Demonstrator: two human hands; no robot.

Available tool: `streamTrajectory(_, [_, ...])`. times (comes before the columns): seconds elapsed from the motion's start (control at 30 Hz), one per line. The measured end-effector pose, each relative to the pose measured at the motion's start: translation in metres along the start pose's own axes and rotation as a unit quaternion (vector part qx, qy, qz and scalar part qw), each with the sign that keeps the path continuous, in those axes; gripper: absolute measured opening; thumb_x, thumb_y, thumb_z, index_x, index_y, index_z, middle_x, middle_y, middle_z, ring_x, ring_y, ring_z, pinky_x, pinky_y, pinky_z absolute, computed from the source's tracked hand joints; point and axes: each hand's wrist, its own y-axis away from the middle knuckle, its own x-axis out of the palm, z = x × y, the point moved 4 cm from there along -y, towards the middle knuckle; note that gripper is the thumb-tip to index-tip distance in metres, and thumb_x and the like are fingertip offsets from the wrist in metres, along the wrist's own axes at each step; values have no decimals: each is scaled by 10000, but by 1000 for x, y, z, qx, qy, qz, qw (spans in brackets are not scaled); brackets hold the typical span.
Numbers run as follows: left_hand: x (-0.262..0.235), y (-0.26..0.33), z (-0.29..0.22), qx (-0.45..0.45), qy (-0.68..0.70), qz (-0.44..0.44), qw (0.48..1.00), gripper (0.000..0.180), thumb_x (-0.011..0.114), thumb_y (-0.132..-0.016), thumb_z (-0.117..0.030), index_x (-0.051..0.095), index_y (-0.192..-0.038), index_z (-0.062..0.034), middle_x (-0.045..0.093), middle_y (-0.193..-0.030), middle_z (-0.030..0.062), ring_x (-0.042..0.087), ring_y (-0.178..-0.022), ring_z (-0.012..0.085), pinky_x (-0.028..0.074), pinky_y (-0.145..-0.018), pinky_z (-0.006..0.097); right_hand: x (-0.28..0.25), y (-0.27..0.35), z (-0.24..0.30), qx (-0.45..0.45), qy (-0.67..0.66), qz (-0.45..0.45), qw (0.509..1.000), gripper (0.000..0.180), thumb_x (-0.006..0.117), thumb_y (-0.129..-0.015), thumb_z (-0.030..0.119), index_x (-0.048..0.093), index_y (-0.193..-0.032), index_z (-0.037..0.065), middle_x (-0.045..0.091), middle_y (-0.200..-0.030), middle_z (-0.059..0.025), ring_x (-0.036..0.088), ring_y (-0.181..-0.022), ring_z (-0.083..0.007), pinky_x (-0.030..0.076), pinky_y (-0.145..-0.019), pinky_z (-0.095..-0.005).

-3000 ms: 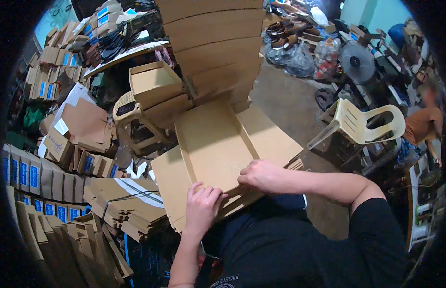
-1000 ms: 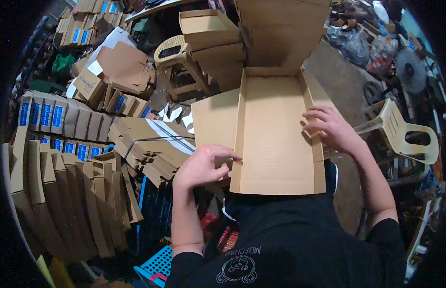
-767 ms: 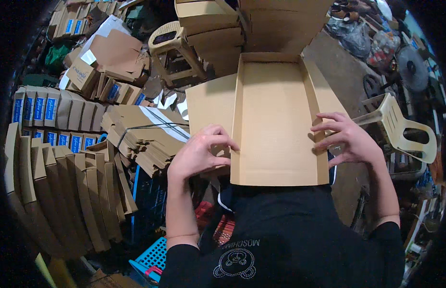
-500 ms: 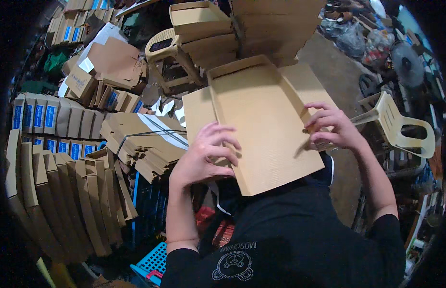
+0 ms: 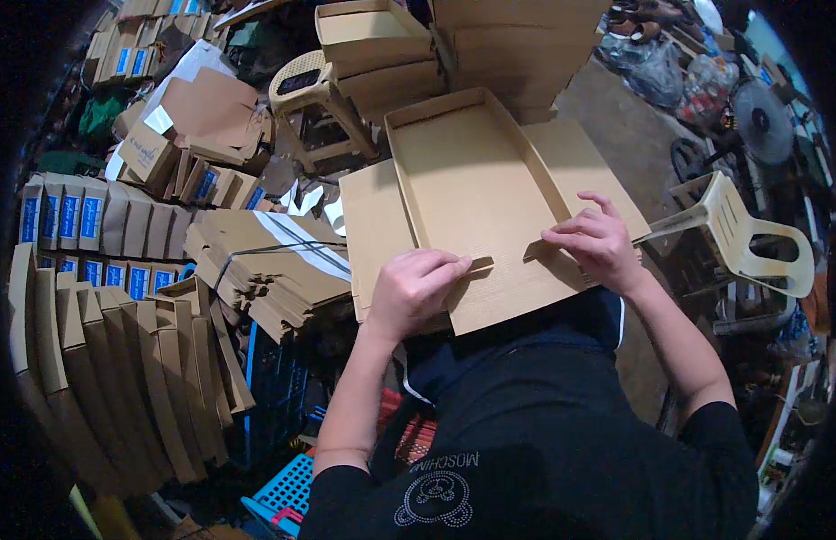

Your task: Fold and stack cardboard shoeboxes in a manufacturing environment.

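Observation:
A shallow brown cardboard box [image 5: 476, 180] lies before me with its far end and long sides standing up, while its near end panel [image 5: 517, 292] lies flat. Two small corner flaps bend inward at the near ends of the side walls. My left hand [image 5: 416, 290] pinches the left corner flap [image 5: 479, 264] between thumb and fingers. On the other side, my right hand [image 5: 598, 247] holds the right corner flap [image 5: 535, 249] with thumb and forefinger, its other fingers lifted. Flat cardboard sheets [image 5: 373, 207] lie under the box.
At left are a tied bundle of flat cardboard [image 5: 265, 256] and upright rows of folded boxes [image 5: 139, 378]. A beige stool [image 5: 310, 99] and stacked boxes [image 5: 382, 54] stand ahead. To the right are a pale plastic chair [image 5: 760, 234] and a fan [image 5: 762, 121].
The box has shifted slightly away from me. Both hands have moved inward from its outer sides, and the two corner flaps now bend in toward the middle.

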Motion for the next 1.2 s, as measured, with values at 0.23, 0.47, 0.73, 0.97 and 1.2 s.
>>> streamTrajectory(0.23, [6, -3, -22, -8, -96, 20, 995, 144, 762, -928, -127, 802, -1064, -101, 779, -891, 54, 744, -736, 249, 574, -606, 378, 14, -3, 9, -30, 77, 12, 996, 412, 775, -833, 112, 789, -1238, 186, 739, -942, 14, 696, -865, -179, 527, -1040, -473])
streamTrajectory(0.47, [1, -7, -35, -76, -93, 109, 987, 420, 836, -882, -285, 756, -1207, -32, 758, -1037, 111, 749, -892, 303, 596, -756, 425, 3, -3, 7, -12, 45, 94, 995, 446, 809, -857, 209, 759, -1298, 161, 726, -997, -22, 689, -946, -229, 511, -1059, -485])
streamTrajectory(0.73, [-9, -8, -55, -101, -128, 228, 960, 859, 885, -821, -415, 579, -1482, 40, 667, -1343, 189, 652, -1265, 399, 526, -1129, 465, -17, -7, 31, -14, 62, 163, 985, 738, 807, -886, 581, 675, -1429, 100, 697, -1268, -91, 622, -1205, -310, 419, -1184, -540])
streamTrajectory(0.97, [-8, -13, -38, -149, -53, 159, 974, 328, 735, -988, -243, 755, -1221, -14, 695, -1184, 147, 671, -1161, 361, 534, -1060, 474, -6, -17, 23, 20, 5, 106, 994, 385, 721, -1013, 395, 765, -1214, 69, 748, -1085, -99, 674, -1065, -310, 476, -1108, -473])
streamTrajectory(1.2, [-5, -32, 6, -244, 54, 94, 964, 243, 759, -994, -252, 809, -983, -14, 745, -847, 139, 710, -885, 317, 552, -815, 410, 11, -55, -2, 200, -53, 155, 966, 245, 695, -1041, 320, 726, -1066, 77, 712, -827, -142, 683, -878, -371, 548, -889, -484])
